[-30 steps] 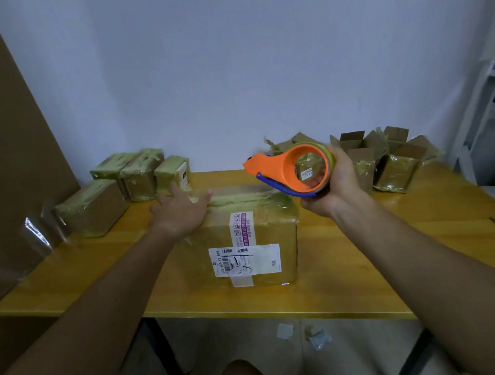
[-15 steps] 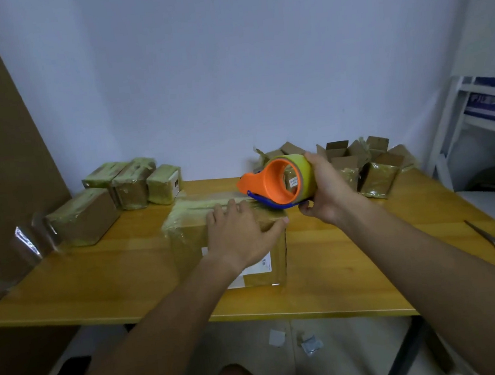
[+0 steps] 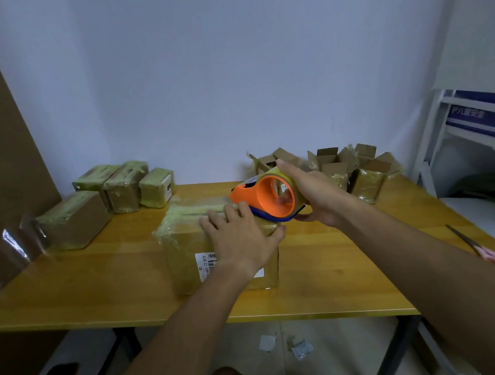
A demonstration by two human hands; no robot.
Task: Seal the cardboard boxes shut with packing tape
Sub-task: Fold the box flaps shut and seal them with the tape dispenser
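Tape is the job here, and there is just one view, from the head. The big brown cardboard box (image 3: 215, 245) sits in the middle of the yellow wooden table (image 3: 82, 281), wrapped in shiny tape, with a white label on its near side. The left hand (image 3: 242, 236) lies flat on its top near the right edge, fingers spread and pressing down. The right hand (image 3: 314, 192) curls round the orange and blue tape dispenser (image 3: 267, 199) and holds it at the far right corner of the box top.

I think the tape could wrinkle or stick to itself if the box slides, and the cutter sits just beside the left fingers, so a quick pull could nick them.

Four small taped boxes (image 3: 124, 189) are closed at the far left. A bunch of small open brown boxes (image 3: 345, 166) waits at the far right; I cannot tell what is inside. Pink-handled scissors (image 3: 488, 253) lie at the right edge.
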